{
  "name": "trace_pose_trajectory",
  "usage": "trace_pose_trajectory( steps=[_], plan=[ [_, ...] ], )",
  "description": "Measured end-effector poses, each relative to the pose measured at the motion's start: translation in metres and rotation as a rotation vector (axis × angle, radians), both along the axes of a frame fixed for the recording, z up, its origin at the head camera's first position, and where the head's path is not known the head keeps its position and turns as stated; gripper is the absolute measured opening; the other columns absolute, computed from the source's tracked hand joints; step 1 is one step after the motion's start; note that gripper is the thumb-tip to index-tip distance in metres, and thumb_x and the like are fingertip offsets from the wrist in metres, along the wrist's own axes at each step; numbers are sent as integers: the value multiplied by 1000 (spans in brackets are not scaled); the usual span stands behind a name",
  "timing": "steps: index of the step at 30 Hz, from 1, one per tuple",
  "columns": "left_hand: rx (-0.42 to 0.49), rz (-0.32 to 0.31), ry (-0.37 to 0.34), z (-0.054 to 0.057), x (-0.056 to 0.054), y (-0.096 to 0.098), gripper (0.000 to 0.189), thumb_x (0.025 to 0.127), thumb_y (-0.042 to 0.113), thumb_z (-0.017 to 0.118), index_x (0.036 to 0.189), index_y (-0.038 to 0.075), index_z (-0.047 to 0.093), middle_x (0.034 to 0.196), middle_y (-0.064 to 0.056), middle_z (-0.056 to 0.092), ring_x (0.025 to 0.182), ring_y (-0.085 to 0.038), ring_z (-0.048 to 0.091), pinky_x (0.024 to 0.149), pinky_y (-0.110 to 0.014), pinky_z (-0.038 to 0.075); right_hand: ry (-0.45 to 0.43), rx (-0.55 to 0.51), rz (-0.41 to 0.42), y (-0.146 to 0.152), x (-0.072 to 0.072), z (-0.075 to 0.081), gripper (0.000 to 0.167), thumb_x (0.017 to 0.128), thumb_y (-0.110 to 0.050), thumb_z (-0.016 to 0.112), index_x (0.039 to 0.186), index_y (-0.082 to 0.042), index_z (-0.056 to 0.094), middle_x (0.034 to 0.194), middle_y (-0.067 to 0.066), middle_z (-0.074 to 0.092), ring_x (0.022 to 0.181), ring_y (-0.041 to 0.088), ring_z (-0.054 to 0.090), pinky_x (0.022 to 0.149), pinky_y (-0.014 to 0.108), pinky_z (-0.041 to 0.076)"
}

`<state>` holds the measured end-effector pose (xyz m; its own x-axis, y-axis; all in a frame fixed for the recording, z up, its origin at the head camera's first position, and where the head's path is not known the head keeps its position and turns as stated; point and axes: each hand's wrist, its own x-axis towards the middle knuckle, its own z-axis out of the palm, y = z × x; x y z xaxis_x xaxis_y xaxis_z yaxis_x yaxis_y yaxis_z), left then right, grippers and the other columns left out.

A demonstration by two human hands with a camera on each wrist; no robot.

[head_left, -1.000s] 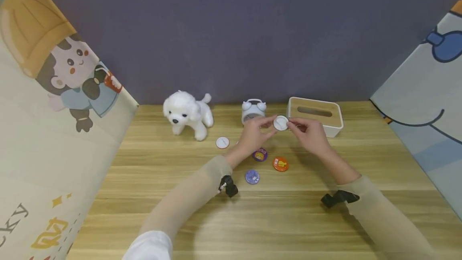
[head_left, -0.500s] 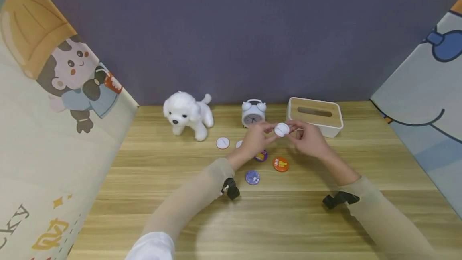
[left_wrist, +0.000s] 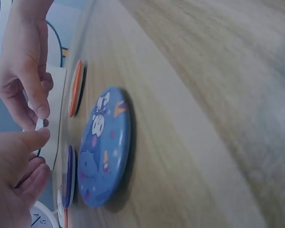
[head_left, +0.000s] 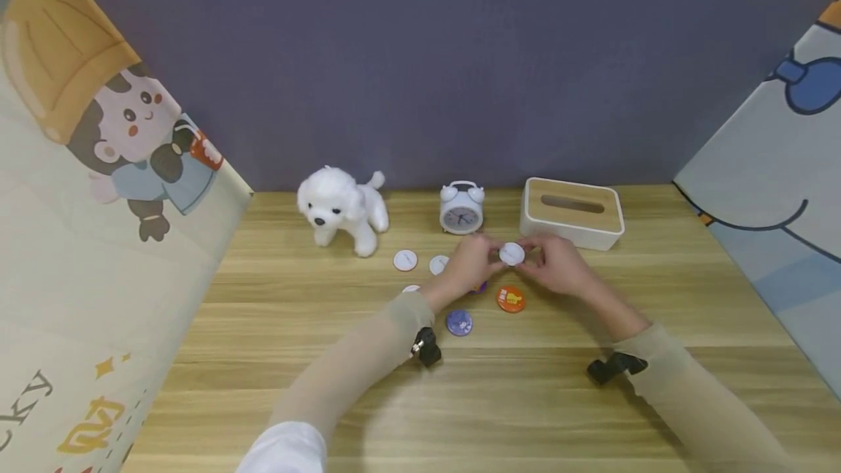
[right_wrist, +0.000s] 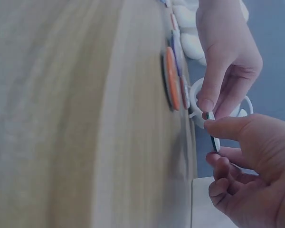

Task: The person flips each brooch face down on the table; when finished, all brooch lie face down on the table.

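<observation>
The left grip (head_left: 470, 263) and right grip (head_left: 557, 263) are pinching a white-backed badge (head_left: 512, 254); its thin rim is risking a slip.

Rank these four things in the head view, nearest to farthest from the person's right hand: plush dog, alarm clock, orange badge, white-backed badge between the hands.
1. White-backed badge: its edge is pinched by the right hand.
2. Orange badge: below and left of that hand in the picture.
3. Alarm clock: farther left, behind the badges.
4. Plush dog: farthest left.
</observation>
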<state>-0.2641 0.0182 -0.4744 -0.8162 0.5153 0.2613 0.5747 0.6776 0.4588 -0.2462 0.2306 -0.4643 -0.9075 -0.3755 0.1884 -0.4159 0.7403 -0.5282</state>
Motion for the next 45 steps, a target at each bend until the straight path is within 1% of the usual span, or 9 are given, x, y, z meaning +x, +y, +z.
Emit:
trace_pose_trajectory(
  steps=[8,17,23,25,32,37,40,43,45],
  plan=[
    [-191,13,5,-1,5,7,12,91,28,84,96,17,83,103,1,83,99,-16,73,91,-28,59,30,60,36,-2,2,-13,35,84,-13,88,114,2,78,95,13,75,67,11,55,63,27,47],
    [-223,11,-42,-1,3,4,13,92,28,82,93,15,83,93,-1,80,91,-16,72,83,-27,60,82,98,76,-7,3,-14,31,83,-9,85,111,3,79,89,11,76,84,27,67,79,47,57],
    [-145,12,-119,17,5,-23,28,95,23,78,120,9,80,118,-7,81,109,-21,76,96,-29,62,104,90,32,-12,5,-8,42,84,-11,84,120,6,75,100,17,76,93,35,70,87,54,59],
    [-99,3,-106,23,8,-34,30,95,19,78,121,6,79,121,-10,81,110,-24,78,97,-32,63,99,86,27,-14,7,-4,41,84,-12,84,121,4,76,105,17,78,97,35,72,91,55,59],
    [-31,-10,-153,34,18,-72,35,93,17,81,124,2,77,117,-13,81,101,-27,77,89,-36,64,43,57,80,-29,13,3,37,86,-10,82,121,0,76,112,17,79,67,9,61,69,31,56],
    [-44,-18,-192,27,24,-81,37,90,16,84,124,2,77,118,-13,81,99,-25,76,90,-36,64,2,63,113,-44,18,2,39,84,-9,83,121,0,76,116,18,78,65,11,62,66,30,57],
    [-66,-36,-195,20,29,-80,37,89,16,86,122,4,78,117,-11,81,98,-24,77,91,-35,64,22,73,138,-51,22,0,37,83,-9,84,118,0,77,115,17,79,83,23,74,82,41,64],
    [-95,-54,-168,13,33,-76,35,88,16,87,120,7,79,115,-9,82,100,-23,77,94,-35,63,45,83,166,-56,25,-4,35,83,-9,83,117,-1,77,113,15,80,106,32,76,98,50,62],
    [-110,-63,-144,10,35,-73,34,87,15,87,120,7,79,114,-8,82,101,-24,78,96,-35,62,46,83,176,-59,26,-6,34,83,-8,82,117,-2,78,111,13,80,108,33,75,99,51,61]
  ],
)
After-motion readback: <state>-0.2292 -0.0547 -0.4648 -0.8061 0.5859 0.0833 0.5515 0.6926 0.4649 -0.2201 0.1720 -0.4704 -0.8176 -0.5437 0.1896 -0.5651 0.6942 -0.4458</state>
